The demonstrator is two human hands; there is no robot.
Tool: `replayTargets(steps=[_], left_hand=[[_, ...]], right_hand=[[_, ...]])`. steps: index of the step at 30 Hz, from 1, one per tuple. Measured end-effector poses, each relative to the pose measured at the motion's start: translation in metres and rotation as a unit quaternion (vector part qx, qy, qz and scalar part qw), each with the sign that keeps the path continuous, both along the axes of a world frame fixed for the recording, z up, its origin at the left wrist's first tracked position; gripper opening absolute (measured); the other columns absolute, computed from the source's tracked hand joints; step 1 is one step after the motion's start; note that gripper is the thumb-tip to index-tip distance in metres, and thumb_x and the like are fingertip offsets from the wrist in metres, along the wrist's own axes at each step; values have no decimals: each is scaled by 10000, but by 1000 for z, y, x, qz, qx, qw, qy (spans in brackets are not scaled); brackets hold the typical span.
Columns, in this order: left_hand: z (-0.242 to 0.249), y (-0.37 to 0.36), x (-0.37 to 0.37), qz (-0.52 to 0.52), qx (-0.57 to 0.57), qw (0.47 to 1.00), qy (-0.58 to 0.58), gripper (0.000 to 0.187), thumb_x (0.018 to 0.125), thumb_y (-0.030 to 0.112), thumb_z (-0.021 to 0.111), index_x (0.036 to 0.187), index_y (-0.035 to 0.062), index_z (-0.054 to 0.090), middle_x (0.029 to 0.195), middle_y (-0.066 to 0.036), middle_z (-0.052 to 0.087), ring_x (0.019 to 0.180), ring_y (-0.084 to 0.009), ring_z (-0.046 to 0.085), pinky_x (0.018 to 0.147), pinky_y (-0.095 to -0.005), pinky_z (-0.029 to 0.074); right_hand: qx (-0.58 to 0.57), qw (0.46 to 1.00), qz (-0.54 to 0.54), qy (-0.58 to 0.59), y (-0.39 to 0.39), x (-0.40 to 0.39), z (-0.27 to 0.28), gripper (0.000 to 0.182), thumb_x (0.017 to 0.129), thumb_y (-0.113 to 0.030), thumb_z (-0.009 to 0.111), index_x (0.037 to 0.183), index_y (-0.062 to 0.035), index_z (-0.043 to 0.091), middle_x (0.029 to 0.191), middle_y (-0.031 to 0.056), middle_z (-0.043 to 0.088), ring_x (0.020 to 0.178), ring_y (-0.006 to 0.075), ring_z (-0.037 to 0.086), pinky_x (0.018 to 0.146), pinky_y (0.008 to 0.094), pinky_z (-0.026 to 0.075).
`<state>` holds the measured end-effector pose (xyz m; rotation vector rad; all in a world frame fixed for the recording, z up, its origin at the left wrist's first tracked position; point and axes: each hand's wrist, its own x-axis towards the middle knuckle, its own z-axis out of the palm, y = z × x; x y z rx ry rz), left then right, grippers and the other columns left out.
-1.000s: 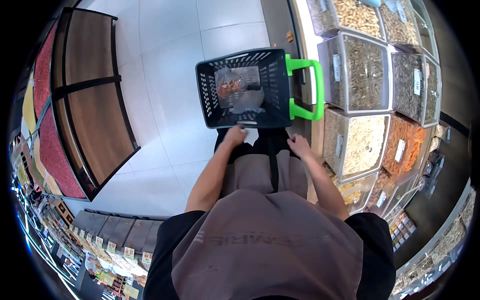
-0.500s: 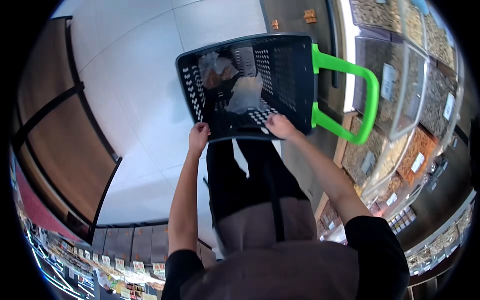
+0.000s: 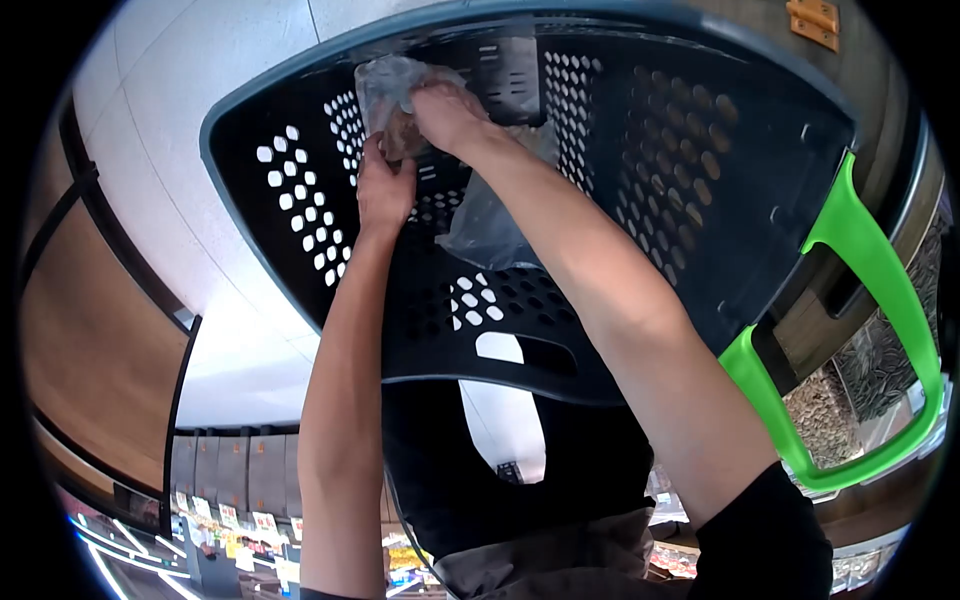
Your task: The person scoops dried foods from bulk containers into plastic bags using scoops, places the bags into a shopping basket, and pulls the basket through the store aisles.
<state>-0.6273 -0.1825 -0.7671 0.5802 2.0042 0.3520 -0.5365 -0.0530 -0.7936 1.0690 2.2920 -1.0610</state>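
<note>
Deep inside a dark shopping basket [image 3: 690, 180], both of my hands are at a clear plastic bag [image 3: 385, 80] with something brown in it. My right hand [image 3: 447, 112] has its fingers closed on the upper part of the bag; the fingertips are partly hidden by plastic. From below, my left hand [image 3: 386, 192] grips the bag's lower left side between thumb and fingers. A second clear plastic bag [image 3: 485, 230], with pale contents, lies in the basket under my right forearm. The basket's green handle [image 3: 890, 280] sticks out to the right.
Bins of loose dry goods [image 3: 820, 415] stand at the right, partly behind the handle. A brown wooden panel with a black frame [image 3: 110, 330] is at the left. Pale floor tiles [image 3: 180, 120] show beyond the basket. An orange hinge [image 3: 814, 22] sits at upper right.
My hands have left the basket's near rim and reached down inside to the bag with brown contents. The basket now appears larger and nearer as I lean over it.
</note>
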Motion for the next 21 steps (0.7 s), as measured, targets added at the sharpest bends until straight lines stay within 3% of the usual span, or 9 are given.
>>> replayTargets(steps=[2, 4, 6, 8, 11, 15, 17, 19, 21], left_hand=[[-2, -26, 6, -26, 29, 999, 28, 603, 851, 197, 646, 1379, 24, 412, 1267, -266, 579, 1132, -403, 598, 983, -438, 470], [13, -44, 11, -21, 6, 999, 32, 610, 848, 189, 654, 1380, 20, 407, 1237, -286, 578, 1115, -412, 601, 979, -440, 470], [41, -50, 12, -4, -38, 999, -3, 716, 830, 160, 678, 1435, 16, 324, 1220, -333, 560, 1069, -438, 611, 958, -461, 478], [40, -72, 13, -24, -4, 1000, 10, 786, 816, 137, 698, 1467, 26, 272, 1261, -321, 530, 982, -413, 650, 905, -451, 508], [87, -69, 11, -41, 38, 998, -27, 861, 788, 88, 724, 1494, 29, 235, 1306, -283, 484, 902, -324, 676, 827, -419, 541], [129, -85, 2, -186, 143, 972, 26, 877, 799, 316, 724, 1488, 42, 255, 1259, -304, 552, 1159, -457, 532, 985, -495, 438], [139, -116, -3, -131, 179, 969, -105, 754, 822, 273, 698, 1454, 46, 354, 1318, -240, 550, 1219, -427, 504, 1042, -457, 400], [210, -119, 5, -88, 155, 969, -172, 719, 838, 278, 683, 1442, 43, 371, 1313, -229, 555, 1209, -409, 513, 1034, -445, 408], [281, -124, 15, -74, 145, 964, -211, 685, 855, 282, 668, 1430, 39, 387, 1308, -218, 560, 1198, -392, 523, 1025, -433, 417]], right_hand=[[-77, 996, 11, -54, -8, 7, 8, 485, 795, -115, 681, 1246, -3, 543, 1285, 229, 560, 1106, 383, 617, 897, 439, 528], [-21, 994, -80, 77, -34, 28, 23, 255, 798, -17, 598, 1048, 29, 615, 1140, 215, 620, 1067, 395, 619, 865, 452, 528], [-50, 985, -120, 114, -45, 42, 74, 201, 792, 31, 548, 986, 31, 601, 1066, 211, 609, 1015, 409, 614, 849, 478, 516], [-92, 985, -90, 119, -57, 55, 113, 201, 789, 50, 533, 978, 21, 599, 1029, 187, 593, 1012, 384, 602, 853, 465, 512], [-44, 975, -36, 217, -82, 74, 169, 198, 770, 50, 572, 960, 0, 601, 1017, 146, 585, 991, 311, 594, 803, 414, 526], [-31, 952, -7, 306, -106, 79, 273, 195, 760, 44, 595, 951, 16, 620, 1031, 123, 593, 1022, 283, 591, 851, 372, 534], [-11, 938, -14, 345, -111, 79, 341, 184, 773, 38, 582, 952, 24, 622, 1026, 123, 603, 1011, 278, 599, 848, 365, 536], [-2, 932, -38, 360, -123, 76, 413, 166, 776, 15, 576, 933, 28, 629, 997, 127, 609, 993, 280, 608, 834, 360, 532], [87, 914, -40, 393, -148, 68, 468, 172, 761, -30, 596, 921, 20, 635, 926, 123, 616, 937, 278, 608, 814, 352, 516]])
